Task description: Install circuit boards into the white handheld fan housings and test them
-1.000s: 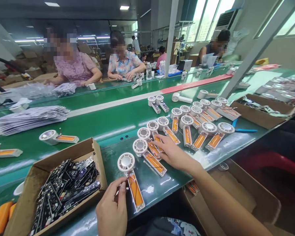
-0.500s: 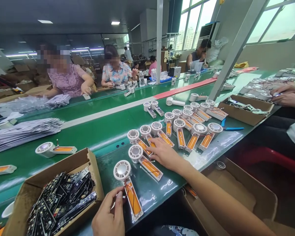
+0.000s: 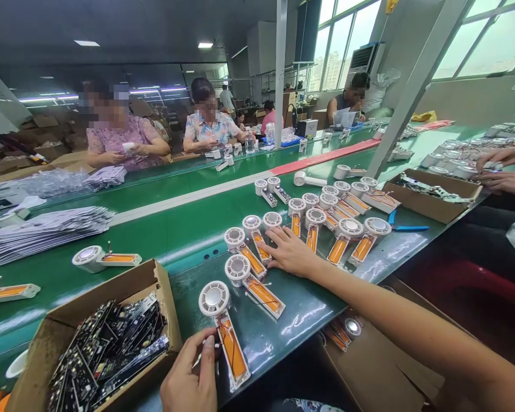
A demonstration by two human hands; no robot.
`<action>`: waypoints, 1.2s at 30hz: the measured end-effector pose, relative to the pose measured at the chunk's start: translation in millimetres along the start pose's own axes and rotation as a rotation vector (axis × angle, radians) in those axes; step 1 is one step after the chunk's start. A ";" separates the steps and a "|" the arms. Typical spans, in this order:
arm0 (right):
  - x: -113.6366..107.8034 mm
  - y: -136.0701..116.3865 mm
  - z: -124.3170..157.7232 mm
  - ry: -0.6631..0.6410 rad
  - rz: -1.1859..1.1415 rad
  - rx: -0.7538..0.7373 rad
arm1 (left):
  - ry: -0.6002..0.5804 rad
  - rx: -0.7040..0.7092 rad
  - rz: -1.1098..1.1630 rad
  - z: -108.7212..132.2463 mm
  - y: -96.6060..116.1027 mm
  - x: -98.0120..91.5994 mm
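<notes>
Near the table's front edge, my left hand (image 3: 191,372) is closed, its thumb and index finger together at the side of the nearest handheld fan (image 3: 232,349). That fan lies face up, its handle uncovered, with an orange strip and thin wires inside. A small white piece shows by my fingertips; what they pinch is unclear. My right hand (image 3: 294,254) stretches over the row of fans with its fingers spread. Its fingertips lie at the handle of one fan (image 3: 252,223) and cover the handle of another fan (image 3: 273,219). Between my hands lie a third fan (image 3: 264,294) and several others.
At my left stands a cardboard box (image 3: 163,297) of black circuit boards. Beyond the work surface is a green conveyor belt (image 3: 189,229). Blue-handled pliers (image 3: 407,228) lie beside another box (image 3: 438,203) at the right. A co-worker's hands (image 3: 504,169) are at far right; other people sit opposite.
My right hand has shifted a little right and away from me along the fans, its fingers spreading. My left hand stays at the nearest fan. Opposite, a person now holds a white piece in both hands.
</notes>
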State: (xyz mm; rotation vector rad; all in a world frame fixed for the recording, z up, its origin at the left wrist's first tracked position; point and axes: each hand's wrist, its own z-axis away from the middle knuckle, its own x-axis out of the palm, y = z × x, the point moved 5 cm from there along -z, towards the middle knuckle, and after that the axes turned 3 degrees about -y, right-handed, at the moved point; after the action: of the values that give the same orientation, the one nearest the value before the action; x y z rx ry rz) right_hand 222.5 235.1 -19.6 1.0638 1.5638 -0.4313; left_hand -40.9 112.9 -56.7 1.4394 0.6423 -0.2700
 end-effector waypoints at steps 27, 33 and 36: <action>-48.2 -34.0 42.8 0.184 -0.292 0.130 | 0.000 0.088 0.161 11.8 21.7 1.8; -71.5 -118.1 44.0 0.182 -0.918 -0.001 | -0.028 0.119 0.208 16.8 23.0 5.0; -61.0 -142.3 41.3 0.266 -1.069 0.063 | -0.044 0.105 0.236 23.2 22.1 6.4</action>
State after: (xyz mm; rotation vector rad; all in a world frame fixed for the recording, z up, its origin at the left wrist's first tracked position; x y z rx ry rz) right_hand 128.6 105.4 -13.8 0.2334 2.2990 -1.0830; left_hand -18.2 94.7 -41.9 1.5898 0.4220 -0.1508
